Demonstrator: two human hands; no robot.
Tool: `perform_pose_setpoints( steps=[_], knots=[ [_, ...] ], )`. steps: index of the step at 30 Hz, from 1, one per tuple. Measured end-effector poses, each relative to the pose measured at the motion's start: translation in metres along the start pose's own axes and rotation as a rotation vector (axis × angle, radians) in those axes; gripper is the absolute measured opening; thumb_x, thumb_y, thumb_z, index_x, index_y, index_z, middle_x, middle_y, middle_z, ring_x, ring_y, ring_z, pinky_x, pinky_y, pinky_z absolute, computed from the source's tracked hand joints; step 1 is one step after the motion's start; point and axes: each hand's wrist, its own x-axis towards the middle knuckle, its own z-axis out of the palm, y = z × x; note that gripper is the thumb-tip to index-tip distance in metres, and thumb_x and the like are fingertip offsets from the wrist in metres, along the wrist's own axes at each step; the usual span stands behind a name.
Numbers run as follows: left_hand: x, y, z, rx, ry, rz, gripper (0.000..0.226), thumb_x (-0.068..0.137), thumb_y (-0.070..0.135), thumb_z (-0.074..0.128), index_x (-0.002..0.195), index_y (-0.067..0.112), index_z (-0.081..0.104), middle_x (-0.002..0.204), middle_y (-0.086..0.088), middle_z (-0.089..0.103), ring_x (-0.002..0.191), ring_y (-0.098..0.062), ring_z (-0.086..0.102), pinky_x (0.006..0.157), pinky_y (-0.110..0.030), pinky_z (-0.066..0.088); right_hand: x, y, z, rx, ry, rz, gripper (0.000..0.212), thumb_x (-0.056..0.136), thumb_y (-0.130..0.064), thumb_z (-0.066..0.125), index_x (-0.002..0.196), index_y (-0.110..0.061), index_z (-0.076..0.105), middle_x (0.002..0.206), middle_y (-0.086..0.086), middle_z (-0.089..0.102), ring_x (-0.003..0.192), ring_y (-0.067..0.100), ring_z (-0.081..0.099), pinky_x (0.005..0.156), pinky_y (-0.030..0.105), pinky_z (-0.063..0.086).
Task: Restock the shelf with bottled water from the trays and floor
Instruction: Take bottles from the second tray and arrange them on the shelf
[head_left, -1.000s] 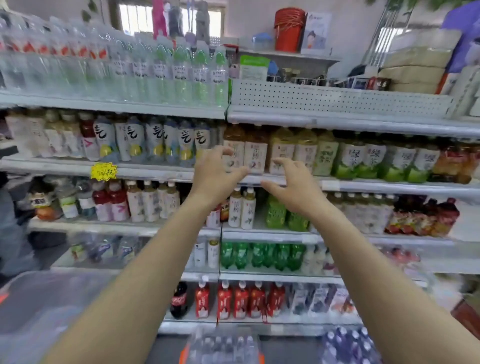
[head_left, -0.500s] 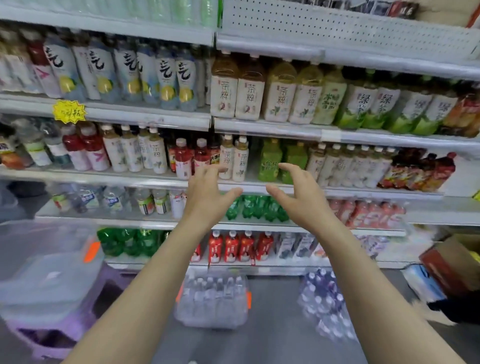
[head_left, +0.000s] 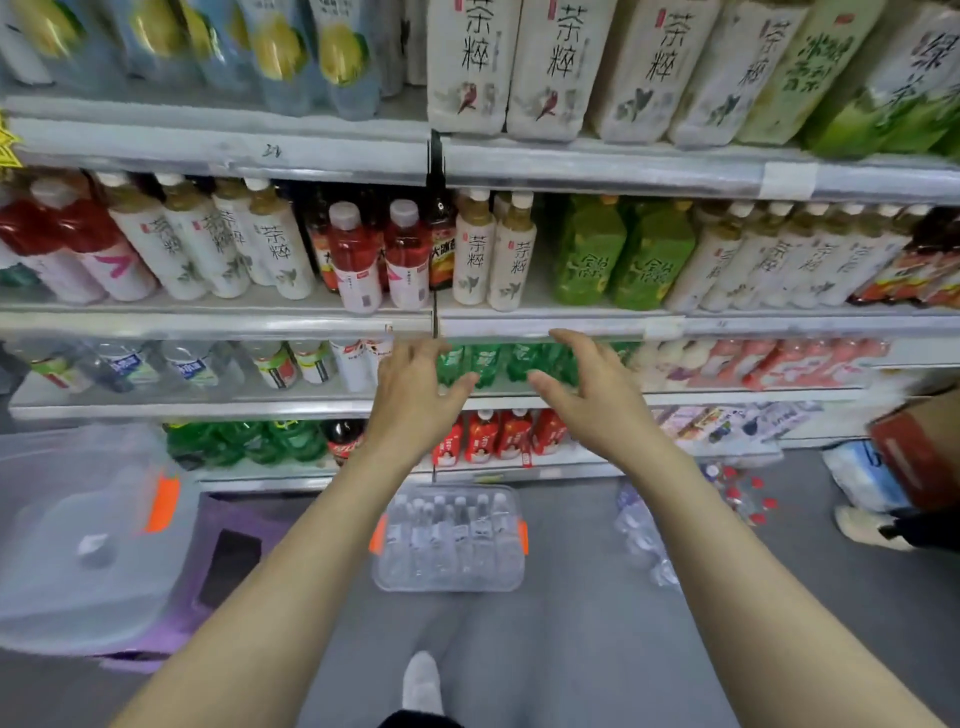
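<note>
Fingers (head_left: 415, 353) spread wide on your left hand (head_left: 410, 400) and right hand (head_left: 592, 405), both empty, held apart in the air above the floor. Near you, your foot (head_left: 422, 680). Just past it, the clear tray (head_left: 447, 586) sits on the floor, packed with water bottles (head_left: 457, 530). Wrapped bottles (head_left: 644, 535) lie on the floor to its right. Far left, the water row (head_left: 187, 366) on the shelf (head_left: 208, 410) looks part filled.

Likely risks: the bottles stand tight, so pulling one up could tip its neighbours. Lifting the full tray by one side would tilt it and spill. Your foot is close to the tray, so watch the step. When you reach left to the water row, a forearm could knock front drinks off.
</note>
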Motion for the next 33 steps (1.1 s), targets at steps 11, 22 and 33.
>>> perform_pose_setpoints(
  steps=[11, 22, 33],
  knots=[
    [0.057, -0.104, 0.108, 0.048, -0.211, -0.161, 0.038, 0.091, 0.041, 0.063, 0.119, 0.015, 0.062, 0.124, -0.006, 0.057, 0.125, -0.028, 0.046, 0.098, -0.028, 0.032, 0.063, 0.082, 0.123, -0.008, -0.218, 0.151, 0.060, 0.097, -0.039, 0.065, 0.149, -0.017, 0.045, 0.143, 0.013, 0.050, 0.134, 0.029, 0.045, 0.105, 0.033, 0.035],
    [0.056, -0.274, 0.278, 0.057, -0.338, -0.532, 0.043, 0.093, 0.041, 0.063, 0.128, 0.016, 0.060, 0.138, -0.013, 0.048, 0.129, -0.028, 0.046, 0.107, -0.032, 0.033, 0.103, 0.254, 0.317, -0.089, -0.592, 0.362, 0.061, 0.099, -0.040, 0.061, 0.151, -0.015, 0.041, 0.148, 0.016, 0.043, 0.132, 0.032, 0.050, 0.105, 0.033, 0.039],
    [0.047, -0.405, 0.465, 0.015, -0.492, -0.673, 0.054, 0.095, 0.043, 0.061, 0.136, 0.010, 0.051, 0.140, -0.016, 0.047, 0.129, -0.029, 0.046, 0.103, -0.030, 0.035, 0.103, 0.414, 0.503, -0.039, -0.636, 0.594, 0.069, 0.092, -0.040, 0.071, 0.148, -0.011, 0.042, 0.147, 0.012, 0.050, 0.134, 0.029, 0.050, 0.101, 0.029, 0.039]
  ],
)
